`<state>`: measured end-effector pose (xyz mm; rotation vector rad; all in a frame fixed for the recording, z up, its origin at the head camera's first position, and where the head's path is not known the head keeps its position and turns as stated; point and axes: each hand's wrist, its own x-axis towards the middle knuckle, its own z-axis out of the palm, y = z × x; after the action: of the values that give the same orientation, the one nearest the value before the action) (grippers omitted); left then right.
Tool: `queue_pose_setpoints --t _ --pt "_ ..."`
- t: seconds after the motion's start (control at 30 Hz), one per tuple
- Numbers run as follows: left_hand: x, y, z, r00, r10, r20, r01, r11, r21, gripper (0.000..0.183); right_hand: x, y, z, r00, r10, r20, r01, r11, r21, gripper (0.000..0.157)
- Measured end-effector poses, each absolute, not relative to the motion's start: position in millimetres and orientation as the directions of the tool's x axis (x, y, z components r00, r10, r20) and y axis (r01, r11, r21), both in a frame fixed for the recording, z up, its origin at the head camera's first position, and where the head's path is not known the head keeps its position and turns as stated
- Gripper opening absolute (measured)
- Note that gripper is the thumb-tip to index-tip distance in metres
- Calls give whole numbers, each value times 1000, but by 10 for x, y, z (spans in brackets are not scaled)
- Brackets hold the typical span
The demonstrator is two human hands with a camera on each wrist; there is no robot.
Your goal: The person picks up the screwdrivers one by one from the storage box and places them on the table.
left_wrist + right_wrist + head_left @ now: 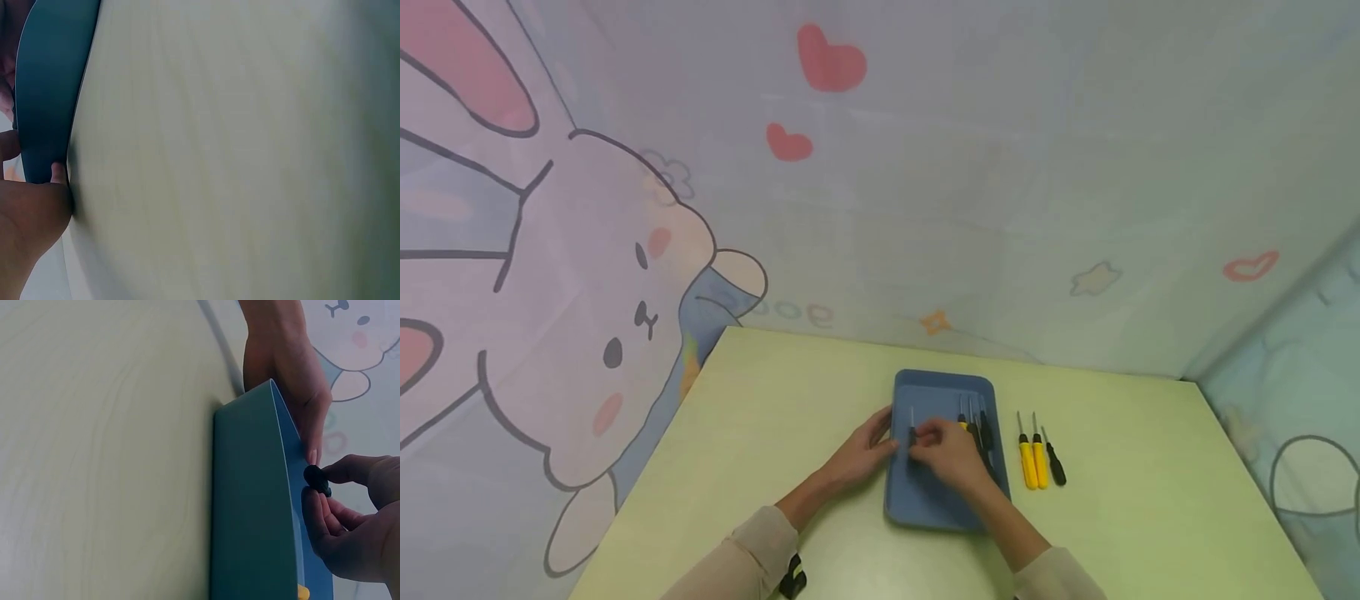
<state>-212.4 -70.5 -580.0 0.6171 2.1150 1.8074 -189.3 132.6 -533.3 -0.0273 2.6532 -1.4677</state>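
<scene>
Tiny pinch, easy drop
Right hand (953, 454) pinches a black screwdriver (316, 477) over the tray (917, 502), lower middle of frame; left hand (856, 458) lies spread against its left edge. Loose grip might let it slip.

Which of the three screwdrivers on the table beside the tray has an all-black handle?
The rightmost, the black-handled screwdriver, farthest from the tray; the other two, yellow-handled screwdrivers, lie side by side nearer the tray.
</scene>
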Motion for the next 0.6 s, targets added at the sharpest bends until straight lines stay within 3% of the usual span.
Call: queue_pose_setpoints --t 0.6 --pt "-2128 -716 -5835 -869 493 38 116 129 985 67 -1847 1670 -5164 -997 -76 24 -64 577 -814 28"
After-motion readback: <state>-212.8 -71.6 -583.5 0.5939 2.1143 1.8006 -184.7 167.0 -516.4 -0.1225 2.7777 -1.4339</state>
